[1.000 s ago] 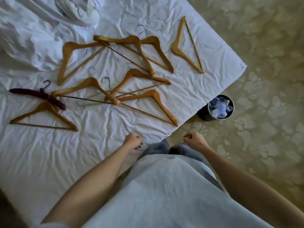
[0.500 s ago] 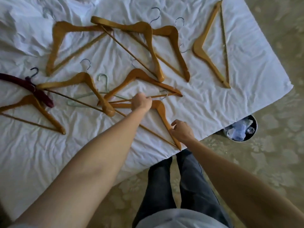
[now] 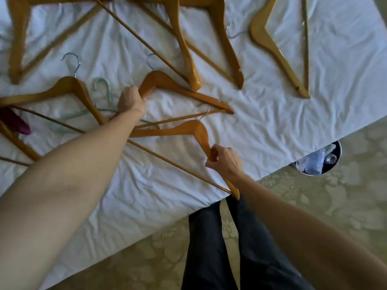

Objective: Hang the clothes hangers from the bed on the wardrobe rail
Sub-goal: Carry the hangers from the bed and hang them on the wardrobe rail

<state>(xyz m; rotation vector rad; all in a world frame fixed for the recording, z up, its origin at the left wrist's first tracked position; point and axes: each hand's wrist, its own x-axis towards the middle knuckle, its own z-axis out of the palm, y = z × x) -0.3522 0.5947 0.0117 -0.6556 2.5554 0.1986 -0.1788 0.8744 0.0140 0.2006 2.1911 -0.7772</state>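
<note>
Several wooden hangers lie spread on the white bed sheet. My left hand grips the left shoulder of one wooden hanger in the middle of the bed. My right hand grips the right arm of the nearest wooden hanger, whose lower tip reaches the bed's edge. A pale green hanger lies partly under my left forearm. A dark red hanger shows at the far left. The wardrobe rail is out of sight.
More wooden hangers lie across the top, one alone at the upper right. A round black bin with crumpled plastic stands on the patterned carpet by the bed's corner. My legs stand against the bed's near edge.
Both hands have reached from near my body onto the bed. The left hand slid up to the middle hanger's shoulder and closed on it; the right closed on the nearest hanger's arm.
</note>
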